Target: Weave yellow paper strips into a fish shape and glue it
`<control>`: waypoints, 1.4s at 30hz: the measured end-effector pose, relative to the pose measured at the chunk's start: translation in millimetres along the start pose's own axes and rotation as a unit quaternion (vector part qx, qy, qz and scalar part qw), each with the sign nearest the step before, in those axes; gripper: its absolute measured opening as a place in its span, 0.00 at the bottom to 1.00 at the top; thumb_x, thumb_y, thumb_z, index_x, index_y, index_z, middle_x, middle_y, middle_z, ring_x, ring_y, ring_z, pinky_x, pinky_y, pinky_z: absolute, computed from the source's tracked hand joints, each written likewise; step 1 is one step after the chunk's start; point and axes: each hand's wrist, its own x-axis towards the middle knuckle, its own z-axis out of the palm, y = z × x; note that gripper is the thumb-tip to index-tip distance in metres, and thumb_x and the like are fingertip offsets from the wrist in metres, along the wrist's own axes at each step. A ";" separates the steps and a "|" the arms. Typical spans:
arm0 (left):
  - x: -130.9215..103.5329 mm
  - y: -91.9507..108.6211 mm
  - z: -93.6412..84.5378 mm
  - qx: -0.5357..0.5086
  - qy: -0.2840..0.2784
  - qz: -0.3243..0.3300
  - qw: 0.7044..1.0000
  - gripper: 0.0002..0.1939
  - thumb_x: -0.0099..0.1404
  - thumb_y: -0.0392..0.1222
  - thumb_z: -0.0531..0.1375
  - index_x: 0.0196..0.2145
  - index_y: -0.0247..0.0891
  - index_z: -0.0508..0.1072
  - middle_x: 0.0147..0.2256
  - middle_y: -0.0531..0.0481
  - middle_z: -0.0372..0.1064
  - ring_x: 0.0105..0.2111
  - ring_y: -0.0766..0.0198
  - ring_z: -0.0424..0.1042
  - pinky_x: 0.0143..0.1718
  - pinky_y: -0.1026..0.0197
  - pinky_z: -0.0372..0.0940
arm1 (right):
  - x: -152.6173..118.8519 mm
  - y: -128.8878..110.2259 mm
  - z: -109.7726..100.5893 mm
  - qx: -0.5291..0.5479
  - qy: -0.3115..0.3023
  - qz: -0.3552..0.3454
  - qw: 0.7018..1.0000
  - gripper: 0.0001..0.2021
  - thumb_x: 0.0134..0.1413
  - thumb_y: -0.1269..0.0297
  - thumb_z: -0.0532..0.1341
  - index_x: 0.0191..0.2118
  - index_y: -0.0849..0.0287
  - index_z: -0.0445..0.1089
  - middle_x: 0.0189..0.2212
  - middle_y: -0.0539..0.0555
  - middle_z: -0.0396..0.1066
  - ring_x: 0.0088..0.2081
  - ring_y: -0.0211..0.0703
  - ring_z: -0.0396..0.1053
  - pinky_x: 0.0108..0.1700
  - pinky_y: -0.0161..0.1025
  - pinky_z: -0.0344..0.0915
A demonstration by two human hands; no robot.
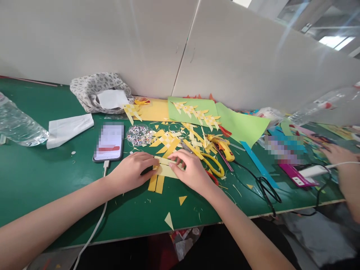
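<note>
On the green table, my left hand (136, 169) pinches the left end of some crossed paper strips, its fingers and thumb near the crossing. Two darker yellow strips (156, 183) run toward me, under pale yellow strips (168, 170) lying across them. The right part of the pale strips is between the thumb and fingers of my right hand (191, 170). Just beyond lie a woven yellow paper piece (168, 139) and many offcuts. Yellow-handled scissors (216, 167) are beside my right hand, partly hidden by it.
A phone (109, 141) with a white cable lies at left, near a water bottle (21, 123). A yellow glue gun (223, 146) and a round case (139, 135) sit beyond my hands. Woven fish-like shapes (197, 112) rest on green paper. Another person's hand (341, 155) is at right.
</note>
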 end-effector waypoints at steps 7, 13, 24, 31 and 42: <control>-0.6 0.3 -1.3 0.017 0.004 0.023 1.000 0.12 0.65 0.37 0.51 0.37 0.43 0.74 0.43 0.48 0.73 0.44 0.56 0.70 0.45 0.49 0.64 | 2.5 9.3 -6.1 -0.122 -0.050 0.070 0.989 0.09 0.48 0.56 0.61 0.27 0.55 0.66 0.30 0.50 0.66 0.34 0.41 0.65 0.31 0.37 0.59; -1.3 -4.3 -0.1 0.015 -0.008 0.021 1.000 0.12 0.65 0.37 0.51 0.36 0.44 0.75 0.45 0.49 0.72 0.45 0.58 0.70 0.45 0.51 0.64 | 5.2 7.4 -4.6 -0.121 -0.058 0.092 0.987 0.09 0.47 0.56 0.61 0.25 0.55 0.66 0.31 0.50 0.69 0.36 0.43 0.66 0.32 0.37 0.58; -1.3 -2.8 -0.6 0.005 -0.015 0.006 1.000 0.09 0.64 0.36 0.52 0.37 0.42 0.72 0.42 0.48 0.72 0.44 0.56 0.70 0.44 0.51 0.64 | 3.8 -3.2 -6.6 0.134 -0.071 0.098 0.984 0.15 0.54 0.53 0.56 0.45 0.52 0.65 0.32 0.51 0.73 0.33 0.41 0.70 0.33 0.36 0.65; -4.2 -1.9 1.3 -0.022 0.000 -0.061 0.998 0.18 0.62 0.39 0.54 0.51 0.40 0.59 0.43 0.48 0.71 0.42 0.56 0.70 0.42 0.51 0.65 | -4.6 -14.4 -1.8 0.186 -0.112 0.040 0.975 0.26 0.60 0.49 0.46 0.62 0.47 0.44 0.47 0.55 0.70 0.40 0.45 0.70 0.45 0.48 0.64; -3.5 -4.9 1.2 0.020 -0.018 -0.032 0.999 0.18 0.64 0.40 0.53 0.52 0.42 0.63 0.37 0.47 0.72 0.37 0.58 0.70 0.37 0.55 0.66 | -5.9 -11.3 15.5 0.271 -0.099 -0.059 0.956 0.28 0.61 0.50 0.46 0.63 0.53 0.41 0.47 0.57 0.67 0.49 0.44 0.65 0.51 0.46 0.61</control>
